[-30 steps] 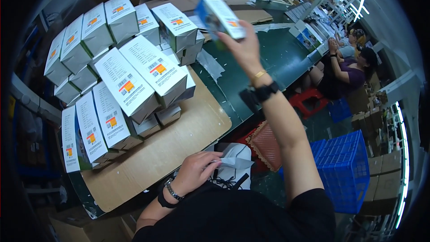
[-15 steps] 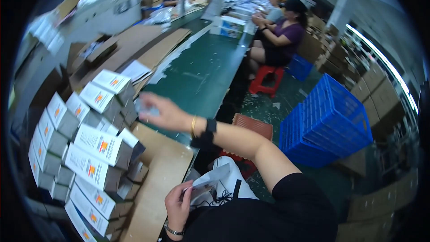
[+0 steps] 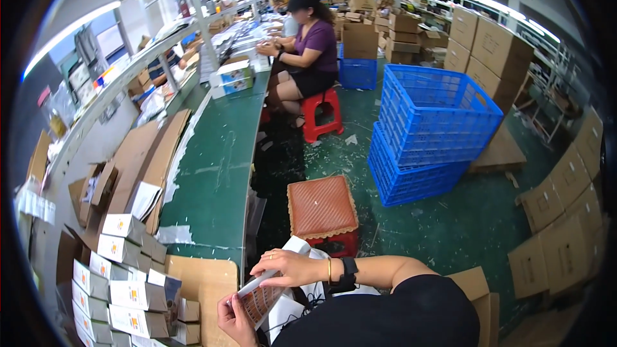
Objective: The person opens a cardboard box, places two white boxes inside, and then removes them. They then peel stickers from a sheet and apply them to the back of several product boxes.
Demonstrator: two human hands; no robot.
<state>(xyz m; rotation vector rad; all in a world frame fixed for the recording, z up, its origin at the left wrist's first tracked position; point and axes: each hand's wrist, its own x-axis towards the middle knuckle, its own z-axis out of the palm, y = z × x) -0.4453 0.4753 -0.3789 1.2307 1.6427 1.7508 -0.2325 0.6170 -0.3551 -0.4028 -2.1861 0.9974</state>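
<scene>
Low in front of me, over my lap, both hands hold a flat printed packet [image 3: 262, 301] with rows of small pale marks on reddish brown and a whitish upper edge. My left hand [image 3: 235, 322] grips its lower left side, thumb on the printed face. Fingers of my right hand [image 3: 288, 267] close over its upper edge from the other side. To the left, stacked white-and-grey cartons [image 3: 132, 295] with orange marks stand beside a tan board [image 3: 215, 289]. A clear plastic piece [image 3: 175, 234] lies on the green bench [image 3: 209, 186] near them.
A brown-cushioned stool [image 3: 321, 205] stands ahead of my lap. Stacked blue crates [image 3: 430, 128] are to the right, with brown cartons [image 3: 553, 238] farther right. Ahead, a seated person [image 3: 315, 45] works at the bench from a red stool [image 3: 322, 115]. Flattened cardboard [image 3: 144, 160] lies along the left.
My right hand has come back from over the bench beside the cartons and now grips the packet with my left hand. The view has swung up and to the right.
</scene>
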